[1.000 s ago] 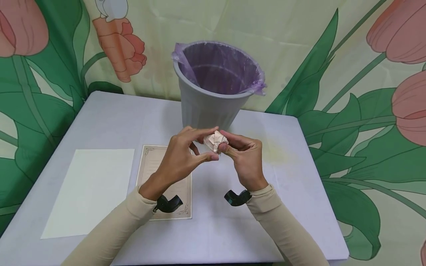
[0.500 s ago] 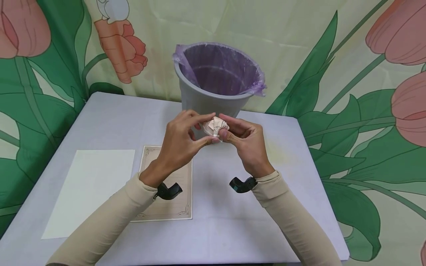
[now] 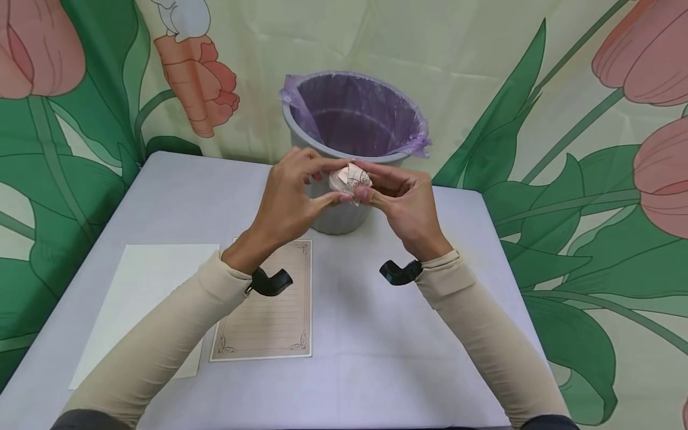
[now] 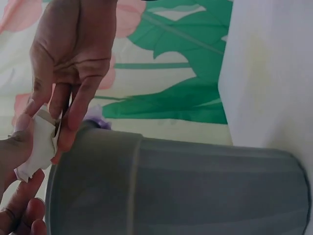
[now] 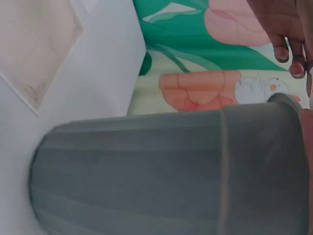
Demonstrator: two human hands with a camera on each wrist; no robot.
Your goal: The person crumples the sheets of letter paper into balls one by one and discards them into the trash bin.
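Note:
A crumpled ball of cream paper (image 3: 350, 178) with dark scroll print is pinched between both hands, in front of the bin's near rim in the head view. My left hand (image 3: 287, 203) holds its left side between thumb and fingertips. From the right, my right hand (image 3: 411, 206) grips it the same way. Just behind stands a grey trash bin (image 3: 338, 222) with a purple liner (image 3: 365, 119) folded over its rim. The left wrist view shows the paper ball (image 4: 40, 144) next to the bin's rim; in the right wrist view it is mostly out of frame.
On the table (image 3: 387, 358), a bordered, lined sheet of cream paper (image 3: 263, 322) lies left of centre, partly under the left arm. Farther left lies a white sheet (image 3: 140, 286). A curtain (image 3: 473, 71) printed with tulips hangs behind the table.
Both hands have risen and moved forward with the paper ball, from below the bin to near its rim. More of the lined sheet now shows.

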